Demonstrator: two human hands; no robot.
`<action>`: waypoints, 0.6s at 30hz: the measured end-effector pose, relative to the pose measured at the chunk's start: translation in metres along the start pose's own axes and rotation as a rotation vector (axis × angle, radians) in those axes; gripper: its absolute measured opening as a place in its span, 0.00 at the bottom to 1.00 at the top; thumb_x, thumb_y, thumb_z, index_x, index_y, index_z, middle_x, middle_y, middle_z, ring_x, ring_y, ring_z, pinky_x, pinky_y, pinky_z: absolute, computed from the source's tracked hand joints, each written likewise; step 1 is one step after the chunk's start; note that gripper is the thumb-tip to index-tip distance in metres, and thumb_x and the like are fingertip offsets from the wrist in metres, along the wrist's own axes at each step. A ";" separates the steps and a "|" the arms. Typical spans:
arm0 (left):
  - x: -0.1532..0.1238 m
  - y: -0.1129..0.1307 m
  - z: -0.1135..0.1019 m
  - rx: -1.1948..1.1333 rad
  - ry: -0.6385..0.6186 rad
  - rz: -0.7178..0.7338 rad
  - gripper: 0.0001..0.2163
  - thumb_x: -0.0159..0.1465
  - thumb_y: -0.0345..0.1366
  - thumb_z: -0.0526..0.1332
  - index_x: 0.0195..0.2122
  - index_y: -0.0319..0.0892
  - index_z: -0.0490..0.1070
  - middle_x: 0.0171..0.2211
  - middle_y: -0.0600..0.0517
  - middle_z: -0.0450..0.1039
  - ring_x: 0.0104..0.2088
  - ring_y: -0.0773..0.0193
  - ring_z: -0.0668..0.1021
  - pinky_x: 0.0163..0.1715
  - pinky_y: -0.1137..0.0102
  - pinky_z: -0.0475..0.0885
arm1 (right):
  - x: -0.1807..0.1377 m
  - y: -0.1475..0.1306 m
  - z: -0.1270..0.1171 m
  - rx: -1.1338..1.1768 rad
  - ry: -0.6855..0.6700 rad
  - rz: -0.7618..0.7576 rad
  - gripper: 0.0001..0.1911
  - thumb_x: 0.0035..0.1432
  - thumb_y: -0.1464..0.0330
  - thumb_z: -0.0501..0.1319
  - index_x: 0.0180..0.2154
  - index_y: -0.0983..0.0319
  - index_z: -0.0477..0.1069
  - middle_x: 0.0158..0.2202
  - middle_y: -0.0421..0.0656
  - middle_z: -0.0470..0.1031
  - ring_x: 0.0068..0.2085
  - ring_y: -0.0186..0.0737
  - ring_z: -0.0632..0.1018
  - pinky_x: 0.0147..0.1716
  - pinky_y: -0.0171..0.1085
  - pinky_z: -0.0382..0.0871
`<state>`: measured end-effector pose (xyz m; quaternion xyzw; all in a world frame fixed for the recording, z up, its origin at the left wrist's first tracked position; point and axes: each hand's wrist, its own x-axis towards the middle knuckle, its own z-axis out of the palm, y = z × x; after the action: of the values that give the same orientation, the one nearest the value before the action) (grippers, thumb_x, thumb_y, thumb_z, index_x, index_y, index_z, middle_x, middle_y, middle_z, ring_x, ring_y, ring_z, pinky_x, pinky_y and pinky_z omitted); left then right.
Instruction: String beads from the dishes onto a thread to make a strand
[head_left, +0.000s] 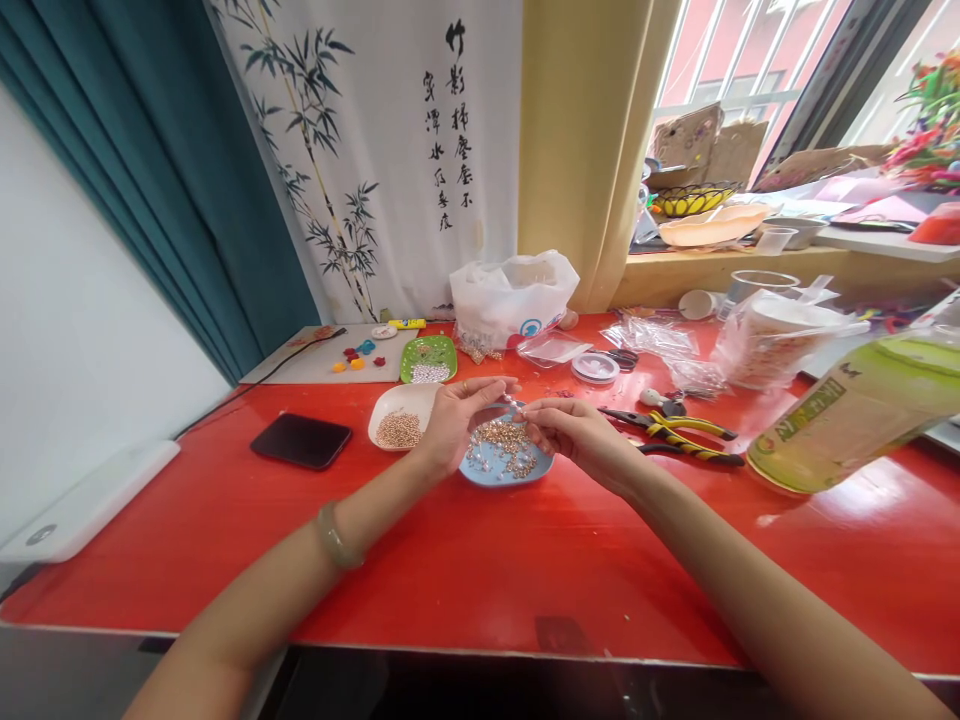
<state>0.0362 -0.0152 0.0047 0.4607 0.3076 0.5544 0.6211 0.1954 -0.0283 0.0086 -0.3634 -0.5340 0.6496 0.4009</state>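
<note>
Above a blue dish [491, 480], my left hand [469, 415] and my right hand [570, 432] meet with fingertips pinched. Between them are small white beads [511, 402], seemingly in a short row; any thread or wire is too fine to make out. Gold and pearly white beads [510, 440] lie loose in the blue dish below. Just left of it, partly covered by my left hand, stands a white dish [381, 400] holding small gold beads [399, 430]. Behind these sits a green dish [448, 350] with white beads [430, 372] in it.
A black phone [300, 441] lies at the left of the red table [420, 580]. To the right are yellow-black pliers [675, 430], a large green-lidded container [847, 410] and a bagged cup [780, 335]. Scissors [624, 358], a round lid [595, 367] and a white plastic bag [514, 295] are behind.
</note>
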 end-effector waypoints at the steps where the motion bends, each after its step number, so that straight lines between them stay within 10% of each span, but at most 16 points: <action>1: 0.000 0.001 0.000 0.017 0.006 -0.004 0.07 0.50 0.34 0.63 0.30 0.40 0.75 0.32 0.50 0.74 0.30 0.72 0.73 0.32 0.75 0.69 | 0.000 0.000 0.000 -0.019 0.008 -0.007 0.05 0.48 0.70 0.58 0.24 0.66 0.69 0.18 0.36 0.65 0.19 0.23 0.63 0.19 0.27 0.56; 18: 0.003 0.014 -0.003 0.319 0.088 0.262 0.12 0.52 0.34 0.60 0.37 0.41 0.62 0.23 0.54 0.71 0.22 0.70 0.72 0.25 0.72 0.68 | 0.001 0.003 -0.002 -0.153 0.049 -0.012 0.06 0.46 0.70 0.56 0.23 0.65 0.69 0.18 0.37 0.64 0.19 0.25 0.64 0.19 0.29 0.55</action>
<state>0.0288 -0.0119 0.0171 0.5648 0.3555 0.5943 0.4488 0.1960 -0.0267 0.0048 -0.4054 -0.5744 0.5954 0.3887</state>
